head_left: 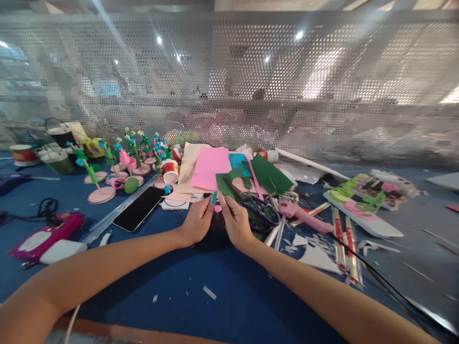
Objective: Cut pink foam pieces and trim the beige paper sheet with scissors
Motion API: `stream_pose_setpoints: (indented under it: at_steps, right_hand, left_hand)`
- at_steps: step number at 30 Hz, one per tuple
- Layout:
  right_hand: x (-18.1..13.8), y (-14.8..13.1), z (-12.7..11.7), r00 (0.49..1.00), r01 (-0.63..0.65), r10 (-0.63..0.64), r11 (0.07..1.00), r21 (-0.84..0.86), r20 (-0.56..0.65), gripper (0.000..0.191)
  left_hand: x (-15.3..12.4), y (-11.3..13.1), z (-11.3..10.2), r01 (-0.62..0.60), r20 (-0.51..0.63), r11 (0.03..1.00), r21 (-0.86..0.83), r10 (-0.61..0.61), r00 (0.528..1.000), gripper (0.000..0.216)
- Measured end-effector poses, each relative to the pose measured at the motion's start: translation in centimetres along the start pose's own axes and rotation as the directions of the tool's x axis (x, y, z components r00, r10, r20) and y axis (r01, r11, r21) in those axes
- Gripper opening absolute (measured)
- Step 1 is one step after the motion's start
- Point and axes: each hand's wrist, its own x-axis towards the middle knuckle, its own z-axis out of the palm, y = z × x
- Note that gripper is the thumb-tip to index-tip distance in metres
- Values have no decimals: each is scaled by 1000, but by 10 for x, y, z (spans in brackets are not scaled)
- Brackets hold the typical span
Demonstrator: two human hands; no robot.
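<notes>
My left hand [196,220] and my right hand [234,220] meet over the blue table [229,291], fingertips pinched together. Between them I hold a small craft piece [216,202], teal on top with a pink bit below; both hands are closed on it. Right behind my right hand lie scissors [256,205] on green paper [267,176]. A pink sheet [210,167] lies just beyond my fingers.
A black phone [139,208] and a metal ruler [120,208] lie left of my hands. Several small paper flower figures [124,162] stand at the back left. A pink glue gun [304,217], glue sticks [346,241] and paper scraps lie right. A perforated metal screen [251,81] walls the back.
</notes>
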Motion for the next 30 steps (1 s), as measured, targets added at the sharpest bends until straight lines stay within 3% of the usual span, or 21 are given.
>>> stream_pose_setpoints:
  at_steps: [6, 11, 14, 17, 20, 24, 30]
  right_hand:
    - [-4, -1, 5, 998, -54, 55, 998, 19, -31, 33]
    - [-5, 0, 6, 999, -22, 20, 998, -55, -27, 32]
    - [-3, 0, 2, 999, 48, -47, 973, -225, 9, 31]
    - [1, -2, -4, 985, 174, -154, 877, -448, 81, 30]
    - [4, -4, -7, 969, 248, -212, 796, -552, 131, 31]
    - [4, -2, -7, 957, 290, -242, 780, -555, 159, 30]
    - [4, 3, -6, 966, 255, -213, 862, -438, 144, 28]
  left_hand:
    - [-4, 1, 6, 137, 3, 977, -164, -138, 990, 35]
    - [2, -1, 9, 307, 106, 865, -396, -289, 951, 35]
    - [5, -3, 11, 347, 122, 805, -482, -331, 936, 36]
    - [7, -7, 11, 363, 122, 771, -524, -354, 927, 36]
    - [8, -9, 12, 355, 126, 757, -549, -345, 930, 35]
    - [8, -8, 12, 353, 127, 749, -561, -344, 930, 35]
    - [7, -6, 12, 374, 152, 751, -545, -350, 924, 37]
